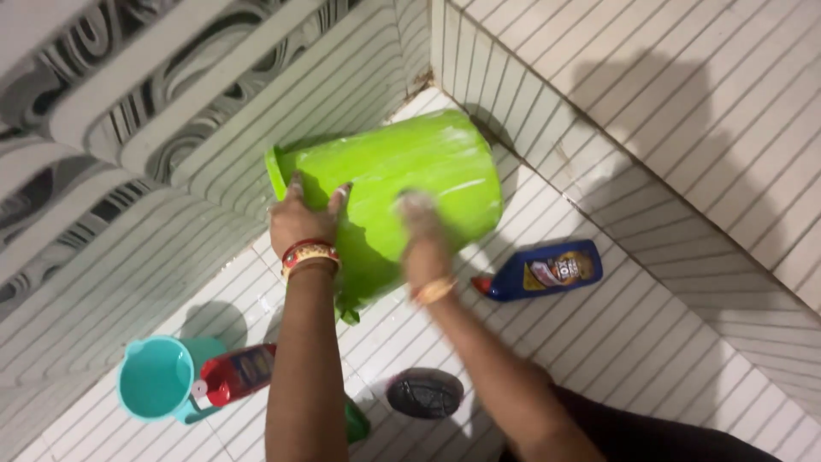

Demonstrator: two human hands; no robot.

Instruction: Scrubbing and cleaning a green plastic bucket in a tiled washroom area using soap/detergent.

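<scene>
A bright green plastic bucket [428, 175] lies tipped on its side in the corner of a tiled floor, its outside smeared with white foam. My left hand [301, 221] grips the bucket near its rim, bangles on the wrist. My right hand [421, 224] is pressed against the bucket's side and is blurred by motion; whether it holds a scrubber or cloth cannot be made out.
A blue bottle with a red cap [543, 271] lies on the floor to the right. A teal mug [158, 376] and a red bottle [235, 375] sit at lower left. A dark round drain cover [425, 393] is near my legs. Tiled walls [256, 120] close in the corner.
</scene>
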